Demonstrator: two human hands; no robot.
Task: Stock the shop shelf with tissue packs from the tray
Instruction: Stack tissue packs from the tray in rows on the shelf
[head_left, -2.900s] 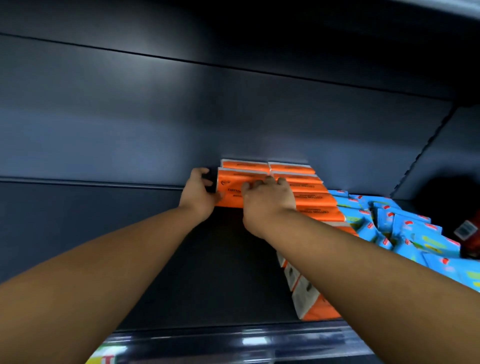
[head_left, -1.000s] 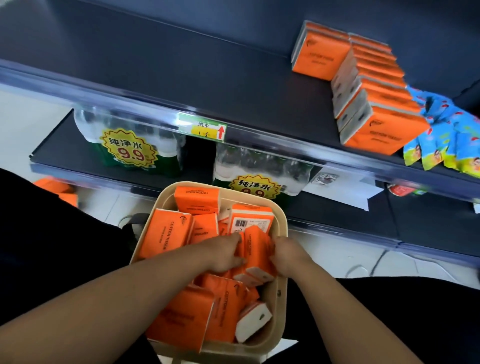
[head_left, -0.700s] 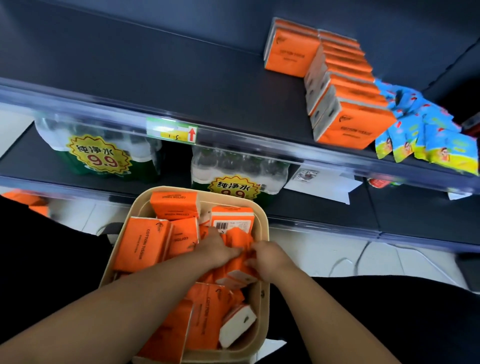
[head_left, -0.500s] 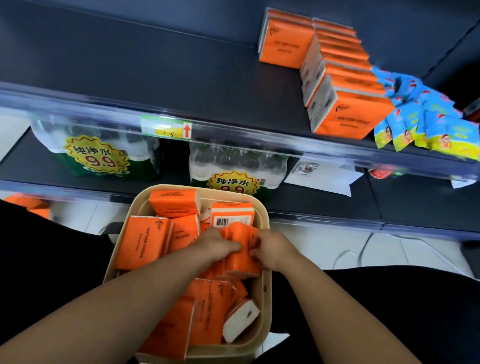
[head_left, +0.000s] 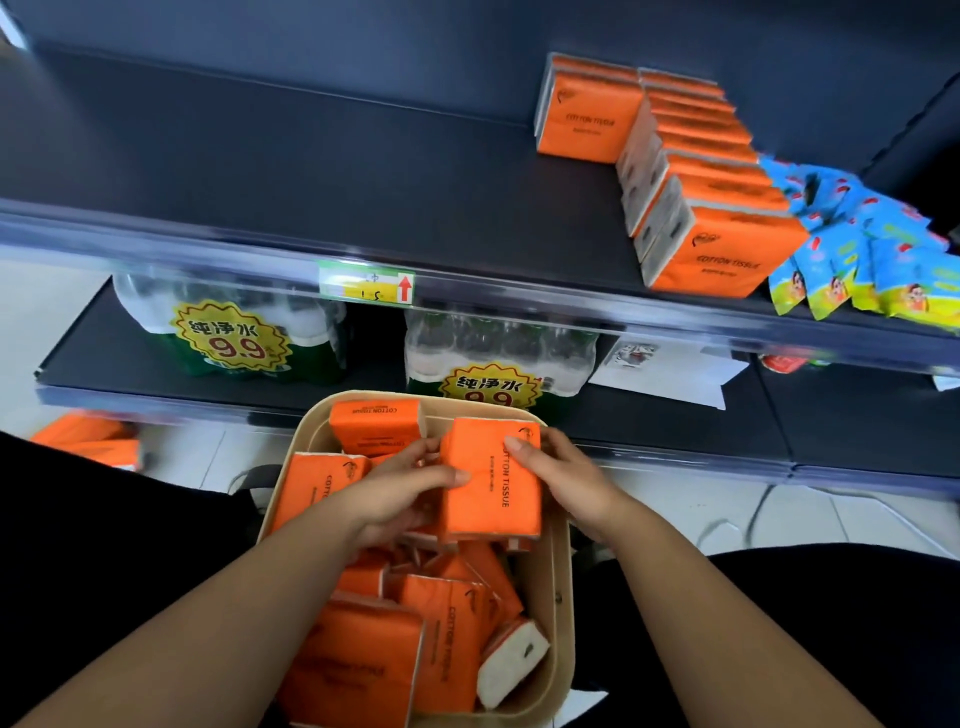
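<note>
Head view: left hand (head_left: 395, 493), right hand (head_left: 569, 480) grip tissue pack (head_left: 493, 488), seemingly above tray (head_left: 565, 623).

Two bare forearms enter from seven and five o'clock, uncovered as far as the frame edge. The left hand (head_left: 395, 493) and right hand (head_left: 566, 478) show short, plain thumbnails. Plain black clothing (head_left: 104, 545) fills eight o'clock, with more of the same cloth at four o'clock.

Blue-and-yellow plastic sachets (head_left: 857, 260) lie at the right edge. Two shrink-wrapped packs of clear water bottles (head_left: 228, 332) sit mid-frame, with a white paper sheet (head_left: 670, 374) just right of them.
</note>
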